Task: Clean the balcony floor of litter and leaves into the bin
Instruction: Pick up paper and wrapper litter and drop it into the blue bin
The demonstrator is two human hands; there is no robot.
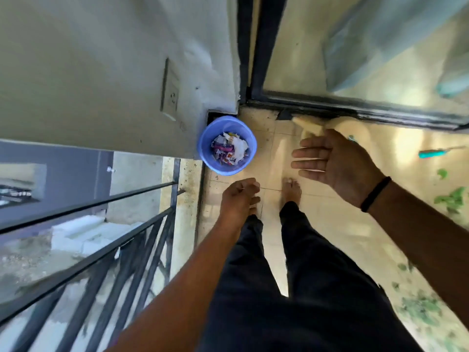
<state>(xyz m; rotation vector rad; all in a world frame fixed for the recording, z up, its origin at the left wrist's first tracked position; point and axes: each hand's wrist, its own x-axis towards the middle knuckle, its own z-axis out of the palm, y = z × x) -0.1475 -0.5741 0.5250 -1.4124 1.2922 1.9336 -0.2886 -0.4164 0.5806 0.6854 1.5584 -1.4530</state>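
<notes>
Head view — right hand spread flat, palm bare, holding nothing.

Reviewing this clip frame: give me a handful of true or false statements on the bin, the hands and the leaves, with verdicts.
1. The round blue plastic bin stands in the corner by the wall and holds crumpled wrappers and paper. True.
2. The right hand grips a bundle of leaves. False: its palm is open, fingers straight, and it holds nothing.
3. Green leaves lie on the tiled floor at the person's right. True.
4. The left hand is inside the bin. False: it hangs outside the bin, fingers loosely curled; no item shows in it.
5. The bin is tipped on its side. False: it stands upright, mouth up.
</notes>
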